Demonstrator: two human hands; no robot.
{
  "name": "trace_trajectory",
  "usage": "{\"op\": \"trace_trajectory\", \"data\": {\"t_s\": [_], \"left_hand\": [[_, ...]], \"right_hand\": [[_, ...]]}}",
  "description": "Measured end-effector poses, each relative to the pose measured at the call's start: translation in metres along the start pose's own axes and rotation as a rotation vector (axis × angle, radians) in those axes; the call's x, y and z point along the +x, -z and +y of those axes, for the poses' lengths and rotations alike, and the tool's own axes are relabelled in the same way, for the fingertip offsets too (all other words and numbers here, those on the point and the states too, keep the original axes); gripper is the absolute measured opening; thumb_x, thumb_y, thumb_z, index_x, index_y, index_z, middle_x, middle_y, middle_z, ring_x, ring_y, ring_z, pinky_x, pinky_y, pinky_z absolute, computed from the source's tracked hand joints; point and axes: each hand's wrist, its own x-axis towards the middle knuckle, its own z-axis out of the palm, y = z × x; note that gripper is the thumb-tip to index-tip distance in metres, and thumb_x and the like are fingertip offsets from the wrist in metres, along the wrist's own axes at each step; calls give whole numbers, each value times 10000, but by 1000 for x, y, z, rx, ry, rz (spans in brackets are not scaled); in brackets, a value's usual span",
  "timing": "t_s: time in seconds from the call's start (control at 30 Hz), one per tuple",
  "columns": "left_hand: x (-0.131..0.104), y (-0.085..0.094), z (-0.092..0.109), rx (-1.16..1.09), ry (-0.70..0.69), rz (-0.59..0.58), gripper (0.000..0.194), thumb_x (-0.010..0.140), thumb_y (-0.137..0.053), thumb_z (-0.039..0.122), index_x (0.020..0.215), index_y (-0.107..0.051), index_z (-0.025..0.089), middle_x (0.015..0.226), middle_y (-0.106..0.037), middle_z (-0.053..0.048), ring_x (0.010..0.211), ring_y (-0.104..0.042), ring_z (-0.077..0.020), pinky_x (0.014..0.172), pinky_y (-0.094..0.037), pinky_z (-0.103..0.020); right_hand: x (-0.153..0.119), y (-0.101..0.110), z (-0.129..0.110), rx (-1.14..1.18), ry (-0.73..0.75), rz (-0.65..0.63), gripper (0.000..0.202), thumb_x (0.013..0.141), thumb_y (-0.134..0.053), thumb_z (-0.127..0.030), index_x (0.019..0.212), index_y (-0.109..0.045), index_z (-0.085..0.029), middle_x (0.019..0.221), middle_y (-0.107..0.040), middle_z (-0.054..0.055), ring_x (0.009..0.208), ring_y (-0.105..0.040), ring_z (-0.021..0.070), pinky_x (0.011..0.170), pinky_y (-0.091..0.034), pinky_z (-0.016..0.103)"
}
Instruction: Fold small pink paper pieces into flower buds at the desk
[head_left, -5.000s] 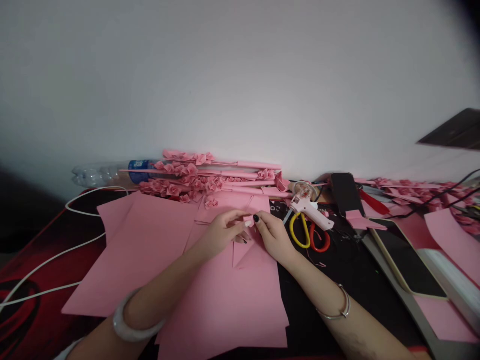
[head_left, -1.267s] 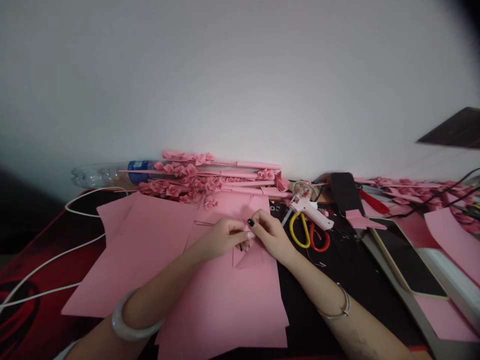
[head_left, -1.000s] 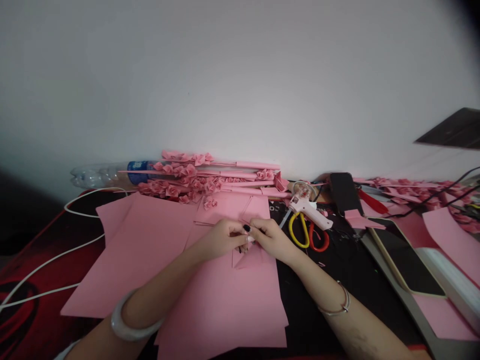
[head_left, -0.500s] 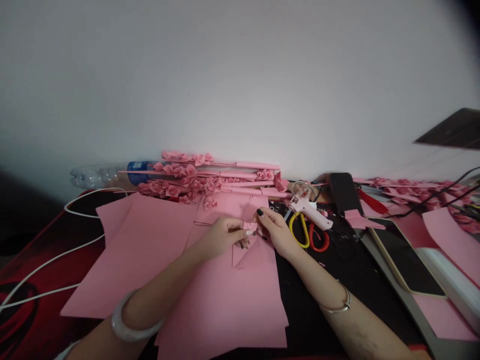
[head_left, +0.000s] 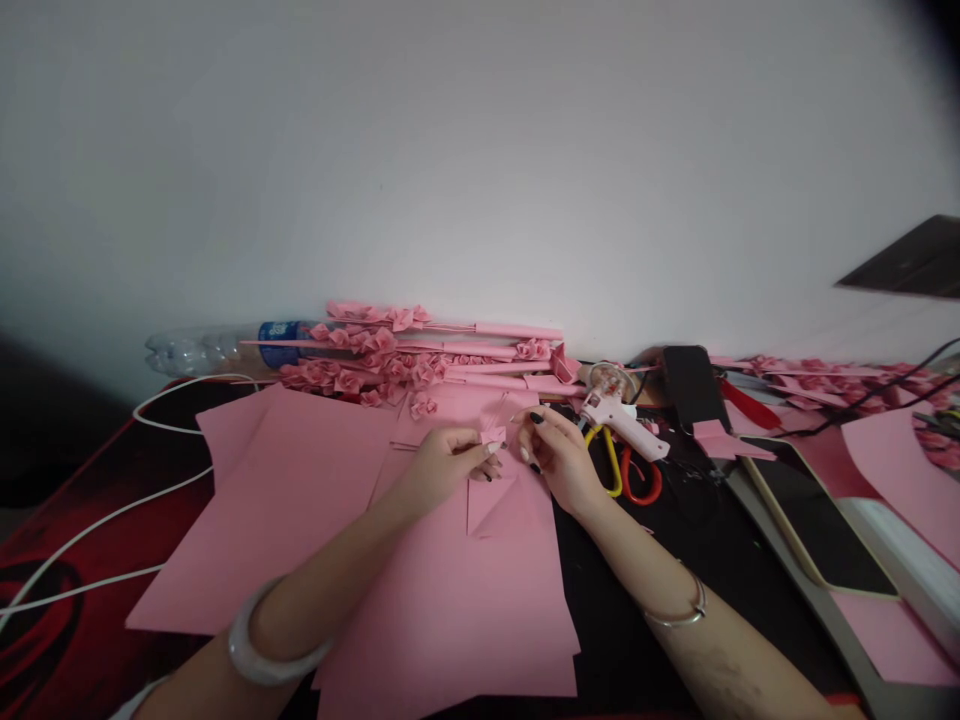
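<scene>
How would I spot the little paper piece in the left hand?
Find the wide pink sheets at centre. Over them, the left hand pinches the paper piece. Far smaller than the sheets, it is held up rather than lying flat.

Two hands (head_left: 442, 465) (head_left: 566, 460) — one bottle (head_left: 210, 348)

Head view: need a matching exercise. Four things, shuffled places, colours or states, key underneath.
Column 1
1. Scissors
2. Plastic bottle
3. Left hand
4. Silver bracelet

Column 2
A. Pinching a small folded pink paper
B. Around the right forearm
C. Yellow and red handles
D. Lying on its side, with a blue label

Pairs: 1-C, 2-D, 3-A, 4-B
</scene>
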Motion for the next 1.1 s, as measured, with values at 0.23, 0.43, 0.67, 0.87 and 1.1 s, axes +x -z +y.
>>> {"op": "trace_trajectory", "data": {"t_s": [0.23,0.43,0.67,0.87,1.1], "left_hand": [[1,0,-3,-12,-10,4,173,763,-565,202,618,-611,119,593,-637,-24,580,-610,-123,614,-500,-253],[0,0,-5,-1,-26,-4,159,753,-577,215,633,-615,117,601,-632,-27,591,-611,-128,618,-505,-255],[3,1,-12,8,-70,-35,184,748,-609,284,732,-640,103,644,-650,-45,606,-617,-137,618,-508,-262],[2,2,-18,38,-123,-69,201,754,-617,320,743,-631,119,659,-649,-34,631,-630,-149,620,-513,-265],[-3,2,-12,97,-132,-65,317,810,-525,419,766,-626,122,660,-641,-46,612,-628,-162,596,-505,-271]], "right_hand": [[0,0,0,-43,-25,-29,236,857,-464,-325,836,-602,-134,532,-473,-12,460,-380,87,418,-187,227],[0,0,2,-132,-36,-55,206,841,-508,-343,823,-580,-150,522,-465,-36,425,-332,67,413,-175,215],[0,-5,-1,-295,-45,-72,208,791,-578,-353,791,-545,-148,526,-466,-54,433,-359,57,422,-256,196],[1,-3,2,-384,-18,-84,155,769,-597,-297,790,-534,-157,540,-470,-57,471,-404,70,467,-308,204],[1,-4,-1,-354,-44,-85,142,768,-596,-290,782,-526,-167,532,-473,-61,447,-406,74,445,-298,202]]}}
